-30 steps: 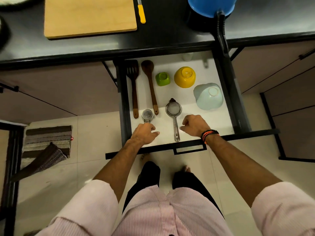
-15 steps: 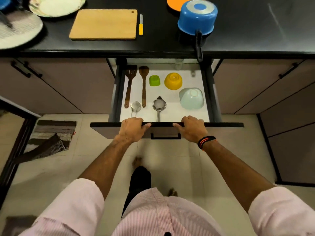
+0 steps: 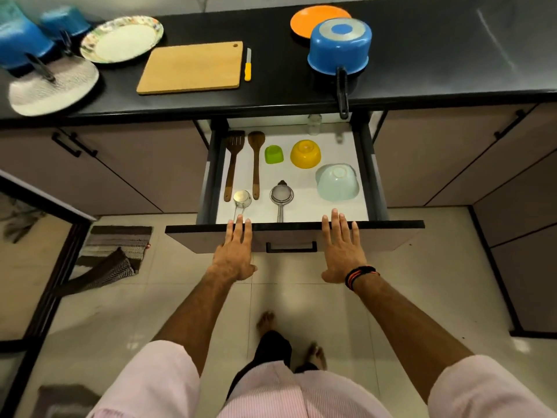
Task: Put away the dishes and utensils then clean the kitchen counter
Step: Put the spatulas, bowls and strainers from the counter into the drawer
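At near centre, left hand [image 3: 233, 254] and right hand [image 3: 340, 251] lie flat, fingers straight, on the open drawer [image 3: 391, 233] front. Step judged: closing; next calls for an even push. Inside: two strainers, wooden spatula, spoon, three upturned bowls. Far bench [image 3: 452, 64]: pot [image 3: 339, 46], plates, board.

Striped rug [image 3: 116, 251] rumpled on tiled floor [image 3: 301, 297] at eight o'clock; closed cabinet doors [image 3: 452, 158] at three.
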Demonstrator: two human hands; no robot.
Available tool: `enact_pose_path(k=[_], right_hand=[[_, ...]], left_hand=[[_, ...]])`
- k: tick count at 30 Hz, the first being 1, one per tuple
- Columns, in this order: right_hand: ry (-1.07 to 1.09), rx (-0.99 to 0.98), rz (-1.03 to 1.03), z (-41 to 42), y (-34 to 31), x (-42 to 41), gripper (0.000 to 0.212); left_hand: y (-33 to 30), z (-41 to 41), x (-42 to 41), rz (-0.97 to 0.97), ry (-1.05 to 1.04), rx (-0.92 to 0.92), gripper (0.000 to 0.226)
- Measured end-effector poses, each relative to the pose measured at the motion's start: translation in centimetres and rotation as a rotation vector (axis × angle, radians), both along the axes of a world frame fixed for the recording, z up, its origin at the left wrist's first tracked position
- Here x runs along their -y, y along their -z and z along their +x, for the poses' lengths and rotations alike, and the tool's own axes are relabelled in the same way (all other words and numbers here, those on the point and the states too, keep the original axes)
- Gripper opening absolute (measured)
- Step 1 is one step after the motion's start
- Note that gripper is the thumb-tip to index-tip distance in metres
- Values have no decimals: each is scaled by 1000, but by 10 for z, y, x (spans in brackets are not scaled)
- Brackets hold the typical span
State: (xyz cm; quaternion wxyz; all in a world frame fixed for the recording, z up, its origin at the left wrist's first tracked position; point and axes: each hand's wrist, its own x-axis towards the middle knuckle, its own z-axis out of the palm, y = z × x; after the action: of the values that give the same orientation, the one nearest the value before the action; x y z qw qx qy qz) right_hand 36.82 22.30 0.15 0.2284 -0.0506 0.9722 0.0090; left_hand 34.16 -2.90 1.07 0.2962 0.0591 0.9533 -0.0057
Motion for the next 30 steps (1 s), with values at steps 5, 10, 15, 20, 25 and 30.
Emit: enact_pose_path(k=[5,10,15,20,25,30], right_hand=[[14,49,-11,-19,0,0,129],[18,53,-6,-58,-1,-2,130],[29,30,4,-114,-5,-4,128],[187,23,-126,-165,-9,1,121],[577,-84,-409,-214,-13,20,106],[1123,-132,-859,-267,-30,22,113]], left_hand=[[0,-26,2,29,2,55,119],[4,-61,2,56,-2,31,119],[4,-117,0,69,21,-14,118],[1,-174,-2,125,31,2,115],[-5,-223,-3,233,-122,-16,103],[-21,-266,-16,424,-669,0,100]])
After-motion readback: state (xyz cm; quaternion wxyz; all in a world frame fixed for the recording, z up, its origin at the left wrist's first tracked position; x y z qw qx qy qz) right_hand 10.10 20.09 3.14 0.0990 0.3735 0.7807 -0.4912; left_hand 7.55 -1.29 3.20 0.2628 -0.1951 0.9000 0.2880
